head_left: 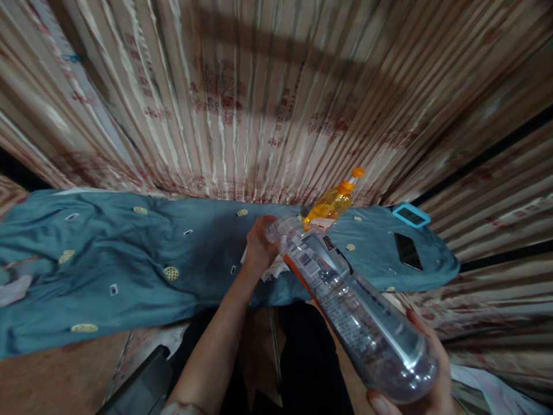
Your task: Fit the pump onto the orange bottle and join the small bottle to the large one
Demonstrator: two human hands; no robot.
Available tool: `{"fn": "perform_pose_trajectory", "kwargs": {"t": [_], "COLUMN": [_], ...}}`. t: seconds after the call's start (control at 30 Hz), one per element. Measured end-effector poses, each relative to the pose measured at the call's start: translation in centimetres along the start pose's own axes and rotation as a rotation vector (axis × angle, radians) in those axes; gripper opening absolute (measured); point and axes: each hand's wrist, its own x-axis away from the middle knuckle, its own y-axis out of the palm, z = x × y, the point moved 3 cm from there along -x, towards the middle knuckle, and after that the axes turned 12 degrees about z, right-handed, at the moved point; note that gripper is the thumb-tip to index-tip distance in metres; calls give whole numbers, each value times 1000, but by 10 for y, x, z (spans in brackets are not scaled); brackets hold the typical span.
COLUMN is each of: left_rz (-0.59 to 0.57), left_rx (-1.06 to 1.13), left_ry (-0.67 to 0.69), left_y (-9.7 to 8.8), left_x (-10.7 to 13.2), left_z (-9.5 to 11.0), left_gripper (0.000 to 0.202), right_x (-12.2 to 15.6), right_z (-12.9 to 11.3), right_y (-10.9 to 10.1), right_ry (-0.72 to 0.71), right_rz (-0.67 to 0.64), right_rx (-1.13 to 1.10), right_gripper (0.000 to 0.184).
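Note:
A large clear plastic bottle (345, 300) with a printed label slants across the front, its top toward the middle of the cloth. My right hand (432, 363) is wrapped around its base at the lower right. At the bottle's top end, my left hand (261, 245) has its fingers curled by the clear cap (273, 229); they are partly hidden. Beneath that hand lies a crumpled white tissue or cloth (276, 268). Just beyond the bottle is a yellow pump bottle (332, 202) with an orange top, standing on the cloth.
A teal patterned cloth (129, 248) covers the long surface. At its right end are a blue-framed digital clock (411, 215) and a dark phone (408, 251). A pleated curtain (259, 104) hangs close behind. Pale fabric (15, 290) lies at far left.

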Motion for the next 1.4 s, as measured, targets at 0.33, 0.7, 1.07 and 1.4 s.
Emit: {"fn": "perform_pose_trajectory", "kwargs": {"t": [0.33, 0.7, 1.07, 1.4], "left_rz": [20, 3, 25, 12], "left_rx": [6, -36, -16, -18], "left_ry": [14, 22, 36, -8], "left_y": [2, 0, 1, 1], "left_x": [0, -1, 0, 0], "left_z": [-3, -2, -1, -2], "left_gripper": [36, 35, 37, 36], "right_x": [1, 1, 1, 1], "right_z": [2, 2, 2, -1], "right_y": [0, -1, 0, 0], "right_ry": [-3, 18, 6, -3], "right_rz": [-1, 2, 10, -3], "right_rx": [26, 23, -2, 23], "right_gripper": [98, 101, 100, 97]}}
